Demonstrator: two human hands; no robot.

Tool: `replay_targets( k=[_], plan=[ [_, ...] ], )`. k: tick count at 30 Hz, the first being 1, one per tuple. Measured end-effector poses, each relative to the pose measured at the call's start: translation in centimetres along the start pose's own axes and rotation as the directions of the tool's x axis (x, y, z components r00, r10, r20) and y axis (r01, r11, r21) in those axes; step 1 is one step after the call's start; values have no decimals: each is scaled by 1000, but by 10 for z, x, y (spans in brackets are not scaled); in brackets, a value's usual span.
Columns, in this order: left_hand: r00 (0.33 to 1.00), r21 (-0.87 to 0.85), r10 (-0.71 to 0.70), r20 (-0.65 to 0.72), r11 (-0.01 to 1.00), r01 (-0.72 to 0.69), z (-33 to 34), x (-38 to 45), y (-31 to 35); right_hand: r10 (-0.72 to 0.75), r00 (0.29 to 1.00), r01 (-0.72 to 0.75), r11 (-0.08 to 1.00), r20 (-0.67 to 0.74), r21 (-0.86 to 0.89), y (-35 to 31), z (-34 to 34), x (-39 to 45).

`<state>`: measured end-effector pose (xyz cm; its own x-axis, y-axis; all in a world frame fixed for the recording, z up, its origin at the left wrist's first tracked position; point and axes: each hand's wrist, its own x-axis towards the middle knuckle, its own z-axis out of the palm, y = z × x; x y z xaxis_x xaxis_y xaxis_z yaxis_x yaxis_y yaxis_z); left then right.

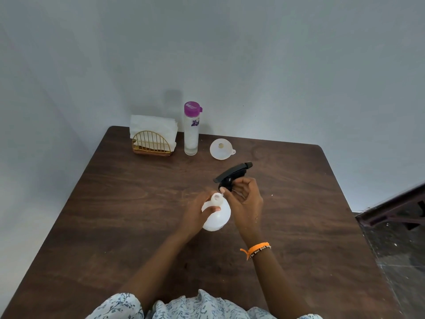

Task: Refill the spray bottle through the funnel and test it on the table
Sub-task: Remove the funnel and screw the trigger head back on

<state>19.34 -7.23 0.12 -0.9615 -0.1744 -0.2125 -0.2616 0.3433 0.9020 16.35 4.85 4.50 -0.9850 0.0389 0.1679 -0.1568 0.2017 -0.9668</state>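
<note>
A white spray bottle body [219, 215] stands on the dark wooden table [115, 215] with its neck uncovered. My left hand [197, 214] grips it by the neck and shoulder. Just right of the neck, my right hand [245, 200] holds the black trigger spray head [232, 174], lifted off the bottle and tilted, nozzle pointing away to the right. A translucent white funnel [221, 148] lies on the table behind the hands. A tall clear water bottle with a purple lid [191, 128] stands upright to the funnel's left.
A gold wire napkin holder with white napkins [153, 137] sits at the back left corner of the table, against the pale wall. The table's right edge drops to a dark floor [402, 249]. An orange band is on my right wrist.
</note>
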Motion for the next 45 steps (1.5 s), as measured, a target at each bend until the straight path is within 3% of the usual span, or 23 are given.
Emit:
replay_targets(
  k=[4,7,11,20,25,39,45],
  plan=[
    [1000,-12,-29,-5,1000,29,1,0,1,98,995,-99,994,16,43,12,3,-2],
    [999,-13,-27,-19,1000,27,1,1,2,128,987,-128,992,101,-4,18,2,3],
    [1000,16,-20,-11,1000,20,0,1,1,122,949,-77,984,290,-161,29,1,2],
    [1000,53,-5,3,999,4,-1,0,6,36,929,97,936,367,-338,29,0,2],
    [999,-27,-27,21,999,27,0,2,3,3,921,137,933,388,-333,30,-4,3],
    [998,23,56,-14,998,-55,-2,1,4,33,887,144,928,461,-343,33,-3,3],
    [996,-6,87,-7,996,-87,-3,2,5,4,860,148,955,511,-258,27,-14,13]
  ],
)
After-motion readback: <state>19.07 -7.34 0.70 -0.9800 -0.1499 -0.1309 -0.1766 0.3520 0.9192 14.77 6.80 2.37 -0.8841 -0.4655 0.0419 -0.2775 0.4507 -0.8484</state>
